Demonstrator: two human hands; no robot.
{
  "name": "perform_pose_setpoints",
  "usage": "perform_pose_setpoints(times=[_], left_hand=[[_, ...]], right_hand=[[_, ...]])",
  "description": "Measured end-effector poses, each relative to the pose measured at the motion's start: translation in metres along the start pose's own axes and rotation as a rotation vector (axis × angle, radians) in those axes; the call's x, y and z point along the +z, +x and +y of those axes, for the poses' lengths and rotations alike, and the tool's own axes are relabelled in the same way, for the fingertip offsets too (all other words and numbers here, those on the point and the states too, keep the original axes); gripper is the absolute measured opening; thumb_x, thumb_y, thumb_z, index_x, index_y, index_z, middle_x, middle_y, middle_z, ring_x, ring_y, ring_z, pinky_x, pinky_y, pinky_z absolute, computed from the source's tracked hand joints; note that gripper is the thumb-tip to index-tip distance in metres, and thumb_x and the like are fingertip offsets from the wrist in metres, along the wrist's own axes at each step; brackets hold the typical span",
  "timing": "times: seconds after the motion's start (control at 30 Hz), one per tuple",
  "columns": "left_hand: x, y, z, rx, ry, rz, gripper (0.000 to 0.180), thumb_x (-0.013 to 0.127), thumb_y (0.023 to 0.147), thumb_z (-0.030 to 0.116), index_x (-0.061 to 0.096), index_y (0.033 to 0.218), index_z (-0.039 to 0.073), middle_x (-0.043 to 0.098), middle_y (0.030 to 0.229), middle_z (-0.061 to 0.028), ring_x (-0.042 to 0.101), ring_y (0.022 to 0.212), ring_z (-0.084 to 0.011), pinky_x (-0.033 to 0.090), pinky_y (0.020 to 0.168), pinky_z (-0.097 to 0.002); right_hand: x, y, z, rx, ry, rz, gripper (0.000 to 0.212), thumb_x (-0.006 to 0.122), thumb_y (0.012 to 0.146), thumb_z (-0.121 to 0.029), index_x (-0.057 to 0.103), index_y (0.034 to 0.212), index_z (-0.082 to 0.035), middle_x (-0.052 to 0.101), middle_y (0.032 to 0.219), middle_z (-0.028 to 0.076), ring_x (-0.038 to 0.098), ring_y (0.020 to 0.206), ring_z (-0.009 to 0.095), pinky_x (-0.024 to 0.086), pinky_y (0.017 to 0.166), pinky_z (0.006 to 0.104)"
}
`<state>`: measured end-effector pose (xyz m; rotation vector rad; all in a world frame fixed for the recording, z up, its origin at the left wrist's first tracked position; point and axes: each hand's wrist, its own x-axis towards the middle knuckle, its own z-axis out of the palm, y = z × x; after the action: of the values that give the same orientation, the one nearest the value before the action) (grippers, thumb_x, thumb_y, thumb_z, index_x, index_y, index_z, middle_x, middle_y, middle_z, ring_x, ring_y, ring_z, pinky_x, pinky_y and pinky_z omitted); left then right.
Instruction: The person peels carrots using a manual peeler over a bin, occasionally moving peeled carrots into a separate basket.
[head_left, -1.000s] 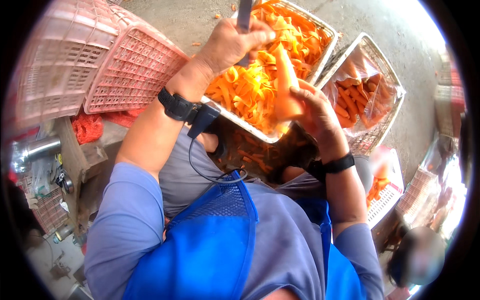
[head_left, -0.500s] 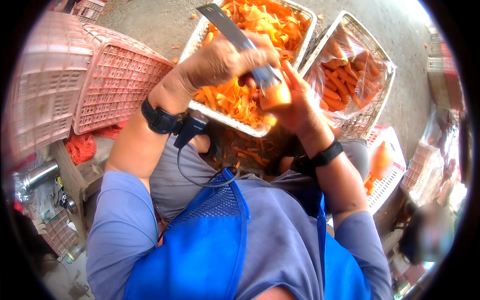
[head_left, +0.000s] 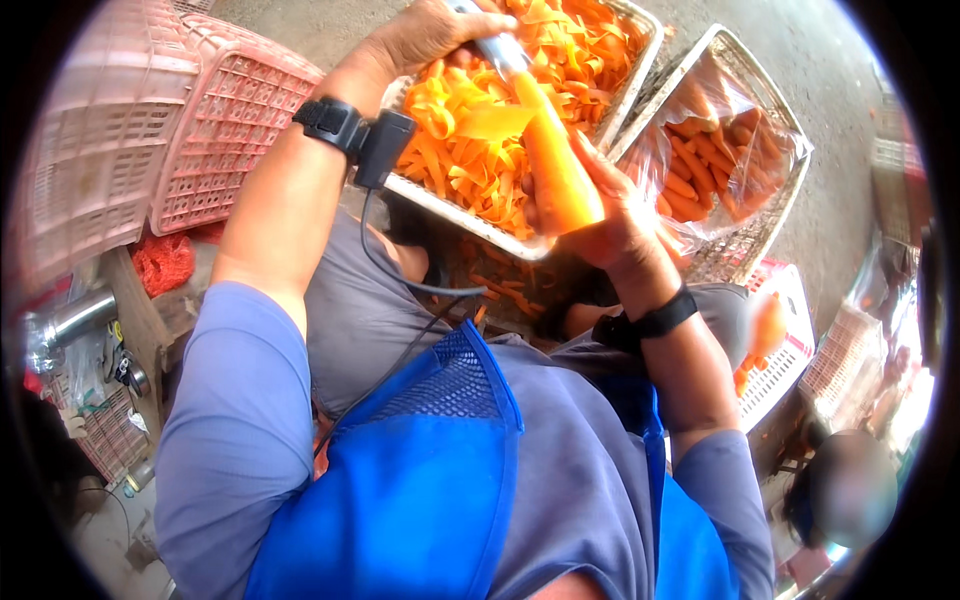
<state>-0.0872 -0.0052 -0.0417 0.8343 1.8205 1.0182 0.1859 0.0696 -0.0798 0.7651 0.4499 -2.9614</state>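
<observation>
In my left hand (head_left: 428, 38) is a peeler (head_left: 503, 52) with a pale metal end, its fingers wrapped round the handle. The tool meets the far tip of a large orange carrot (head_left: 560, 175). An orange strip (head_left: 497, 122) curls off beside the carrot. My right hand (head_left: 612, 222) grips the carrot's thick near end, thumb along its side. Beneath both hands stands a white crate (head_left: 465, 232) heaped with carrot peelings (head_left: 445, 160).
A second crate (head_left: 790, 190) on the right holds whole carrots (head_left: 700, 170) in a clear plastic bag. Farther right is a white crate (head_left: 775, 375) with peeled carrots (head_left: 768, 325). Pink crates (head_left: 235, 115) stand left. Scraps lie on the floor. A person (head_left: 850, 490) is at lower right.
My left hand has moved away from me with the peeler, from the carrot's near end to its far tip. The carrot now shows at full length, with a strip coming off it.
</observation>
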Motion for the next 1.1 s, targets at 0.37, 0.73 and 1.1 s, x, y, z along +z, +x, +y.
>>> perform_pose_setpoints(times=[0.37, 0.73, 1.1], left_hand=[[0.063, -0.06, 0.033, 0.365, 0.0, -0.266, 0.022, 0.068, 0.096, 0.026, 0.074, 0.1, 0.005, 0.071, 0.082, -0.0032, 0.063, 0.068, -0.0076, 0.05, 0.061, -0.0214], [0.019, -0.004, -0.009, 0.416, -0.009, -0.094, 0.027, 0.073, 0.09, 0.034, 0.076, 0.101, 0.009, 0.072, 0.078, -0.0052, 0.063, 0.058, -0.006, 0.048, 0.046, -0.0193], [0.039, -0.041, 0.013, 0.48, 0.031, -0.089, 0.02, 0.067, 0.096, 0.025, 0.073, 0.099, 0.006, 0.071, 0.082, -0.0035, 0.065, 0.069, -0.0075, 0.049, 0.055, -0.0199]], right_hand=[[-0.003, 0.017, -0.019, -0.117, -0.001, -0.169, 0.052, 0.042, 0.106, -0.039, 0.047, 0.138, 0.001, 0.065, 0.119, 0.014, 0.068, 0.097, 0.025, 0.055, 0.087, 0.0387], [-0.011, 0.017, -0.003, 0.023, -0.02, -0.127, 0.049, 0.045, 0.104, -0.042, 0.051, 0.129, 0.0, 0.068, 0.102, 0.019, 0.07, 0.082, 0.03, 0.058, 0.074, 0.0384], [-0.016, 0.022, -0.014, -0.142, -0.058, -0.105, 0.057, 0.043, 0.105, -0.045, 0.047, 0.138, 0.001, 0.066, 0.117, 0.015, 0.068, 0.098, 0.03, 0.057, 0.085, 0.0399]])
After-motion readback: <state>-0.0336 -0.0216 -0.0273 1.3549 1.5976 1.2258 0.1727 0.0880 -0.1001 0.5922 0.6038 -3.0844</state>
